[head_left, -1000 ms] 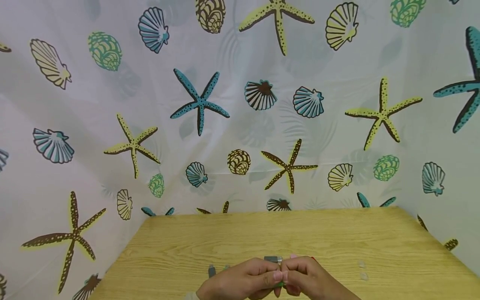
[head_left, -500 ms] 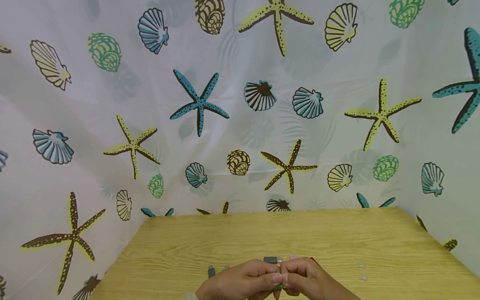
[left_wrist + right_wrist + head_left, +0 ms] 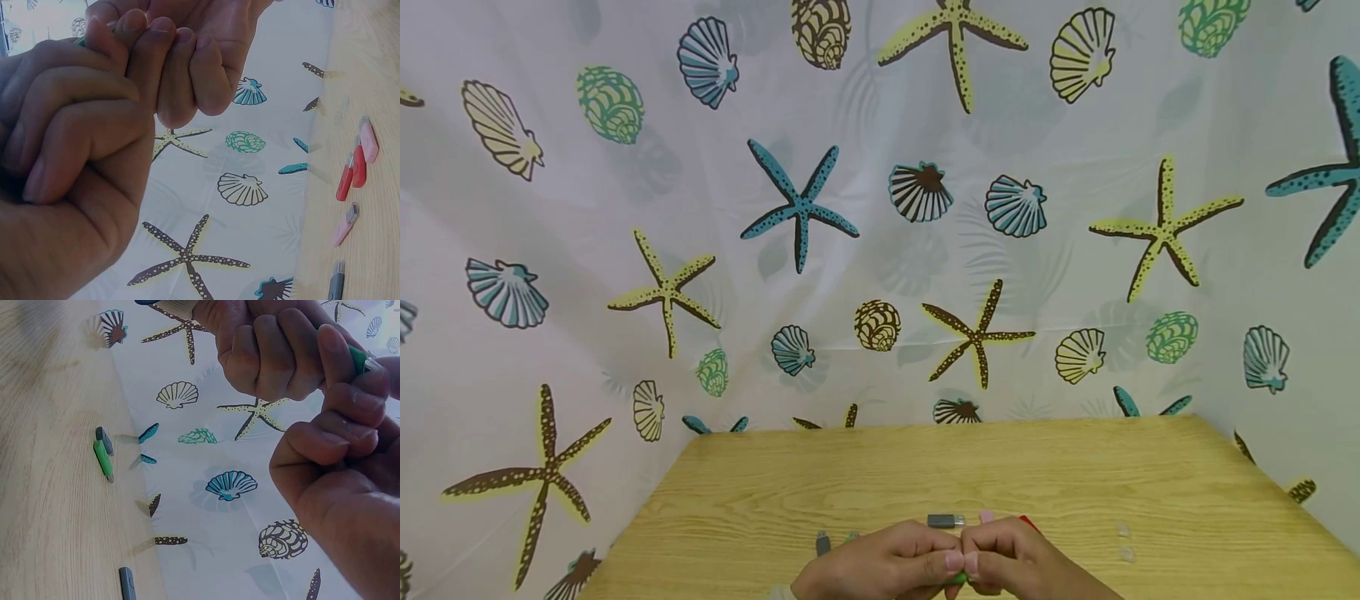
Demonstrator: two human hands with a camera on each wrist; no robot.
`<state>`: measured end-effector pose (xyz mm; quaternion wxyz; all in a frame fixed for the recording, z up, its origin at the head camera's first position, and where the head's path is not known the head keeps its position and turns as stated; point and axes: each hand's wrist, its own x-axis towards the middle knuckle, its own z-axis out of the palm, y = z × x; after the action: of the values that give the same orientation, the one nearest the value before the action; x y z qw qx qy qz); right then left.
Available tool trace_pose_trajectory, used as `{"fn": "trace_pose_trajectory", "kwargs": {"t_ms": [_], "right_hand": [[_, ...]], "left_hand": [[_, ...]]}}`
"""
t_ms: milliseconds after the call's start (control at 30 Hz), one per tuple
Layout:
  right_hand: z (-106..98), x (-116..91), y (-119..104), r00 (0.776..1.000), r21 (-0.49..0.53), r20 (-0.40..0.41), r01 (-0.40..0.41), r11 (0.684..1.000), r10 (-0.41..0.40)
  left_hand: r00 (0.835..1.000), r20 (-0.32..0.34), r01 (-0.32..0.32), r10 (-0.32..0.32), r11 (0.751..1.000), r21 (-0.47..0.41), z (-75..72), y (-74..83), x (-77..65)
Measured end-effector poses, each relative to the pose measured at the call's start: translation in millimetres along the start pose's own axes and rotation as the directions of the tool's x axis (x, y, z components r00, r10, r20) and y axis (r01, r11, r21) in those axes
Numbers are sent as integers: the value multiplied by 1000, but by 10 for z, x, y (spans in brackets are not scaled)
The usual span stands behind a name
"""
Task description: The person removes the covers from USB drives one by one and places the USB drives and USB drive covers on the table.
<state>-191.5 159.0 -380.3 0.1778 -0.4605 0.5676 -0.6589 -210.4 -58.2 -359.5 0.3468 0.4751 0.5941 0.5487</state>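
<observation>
Both hands meet low in the centre of the head view, fingertips together over a small green USB flash drive [image 3: 958,577]. My left hand [image 3: 887,560] grips the drive's green body, which shows past its thumb in the right wrist view [image 3: 358,359]. With thumb and bent fingers, my right hand [image 3: 1018,554] pinches at the other end, where a clear or silvery tip [image 3: 372,364] shows. Whether that tip is a cap or the metal plug, I cannot tell. Fingers hide most of the drive in the head and left wrist views.
On the wooden table [image 3: 760,483] lie more flash drives: grey ones [image 3: 946,521] [image 3: 823,543], a green one [image 3: 103,460], red ones [image 3: 358,166] and pink ones [image 3: 369,140]. Two small clear pieces [image 3: 1126,553] sit to the right. A shell-and-starfish curtain [image 3: 880,250] surrounds the table.
Both hands have sunk very slightly and stay together. The green part visible under the thumbs has shifted a little; the things on the table have not moved.
</observation>
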Motion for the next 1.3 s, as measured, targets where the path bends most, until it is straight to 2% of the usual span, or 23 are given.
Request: {"fn": "trace_pose_trajectory", "kwargs": {"t_ms": [200,433,533,633,867,933,1067,1200,1300], "right_hand": [[-20,-8,25,1000,2,-3,0,1000,0],[-81,-29,29,999,-105,-35,-16,994,12],[-110,-51,-9,997,-105,-65,-51,993,44],[-150,-82,-60,993,-97,-99,-71,993,61],[-258,-124,-130,994,-146,-105,26,989,-41],[-272,-132,-151,990,-163,-142,-4,987,-19],[-275,-135,-196,964,-209,-255,-127,970,71],[-284,-145,-235,912,-234,-377,-266,935,165],[-313,-172,-264,876,-259,-433,-346,902,212]], "left_hand": [[1000,-16,26,-26,1000,-5,-1,-7,-3],[994,-67,84,-84,996,3,-14,-22,21],[991,-88,98,-99,995,-8,-32,-30,18],[986,-128,108,-108,994,-7,-60,-34,4],[968,-228,115,-105,993,32,-111,-43,-9],[959,-263,128,-111,990,52,-124,-36,-6],[936,-332,165,-118,979,117,-154,-27,-14],[914,-383,200,-132,969,144,-198,-33,-43],[904,-406,209,-133,967,147,-232,-37,-67]]}}
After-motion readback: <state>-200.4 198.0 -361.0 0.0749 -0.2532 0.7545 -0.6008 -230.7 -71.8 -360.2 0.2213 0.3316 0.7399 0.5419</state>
